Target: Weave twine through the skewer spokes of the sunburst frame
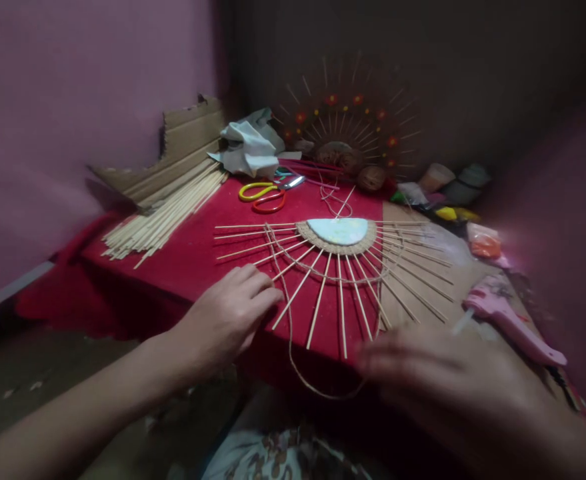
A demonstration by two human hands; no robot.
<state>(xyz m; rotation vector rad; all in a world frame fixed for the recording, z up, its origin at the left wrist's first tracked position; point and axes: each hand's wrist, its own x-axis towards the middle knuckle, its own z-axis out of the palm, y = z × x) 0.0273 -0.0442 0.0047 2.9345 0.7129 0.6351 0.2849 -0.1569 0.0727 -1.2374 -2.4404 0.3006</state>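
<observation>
- Sticks (pixel 340 293) fanned out in a half circle on the red cloth (pixel 183 260); we see them radiating from a woven half-round base (pixel 337 245) that carries a pale blue half disc (pixel 339 231).
- Twine (pixel 293 333) threads in an arc across the sticks, then drops in a loop over the near edge of the cloth.
- Our left hand (pixel 227 313) lies palm down on the cloth, fingers together and lightly curled, fingertips just beside the lower left sticks and the twine. We cannot tell whether it pinches the twine.
- Our right hand (pixel 437 380) is blurred, low in front of the right half of the fan; fingers look stretched out towards the left, and we cannot tell whether it holds anything.
- Pink glue gun (pixel 507 317) lies to the right of the fan, nozzle pointing at the sticks.
- Scissors (pixel 267 191) with yellow and red handles lie behind the fan.
- Bundle of loose sticks (pixel 165 213) at the left rear, resting against torn cardboard (pixel 183 150).
- Crumpled white cloth (pixel 250 147) behind the scissors.
- A second stick fan (pixel 347 120) with red flowers stands against the dark back wall.
- Small packets (pixel 453 193) in several colours cluster at the right rear.
</observation>
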